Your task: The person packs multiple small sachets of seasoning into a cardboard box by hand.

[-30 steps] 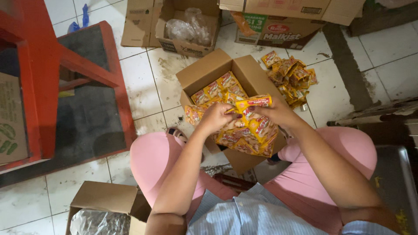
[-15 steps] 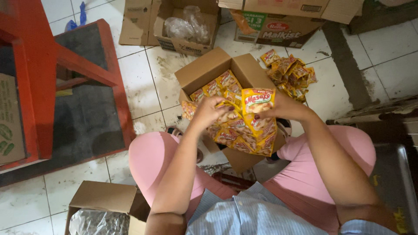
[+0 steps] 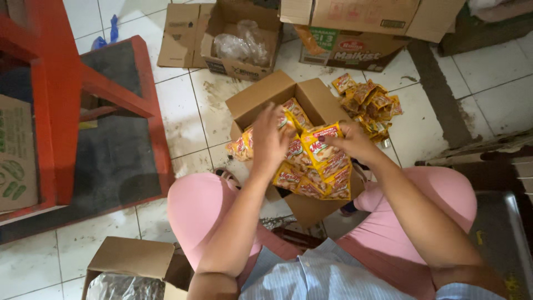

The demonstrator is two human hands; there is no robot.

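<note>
While the person sits over an open cardboard box (image 3: 311, 97), the left hand (image 3: 270, 141) and right hand (image 3: 351, 143) both grasp a strip of yellow snack packets (image 3: 325, 166) hanging above it. Beyond lies a loose packet pile (image 3: 369, 105).

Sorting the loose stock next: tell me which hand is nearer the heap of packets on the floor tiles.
Right. The right hand holds a yellow packet over the open box, just beside the heap of packets. The left hand is farther off, across the box.
</note>
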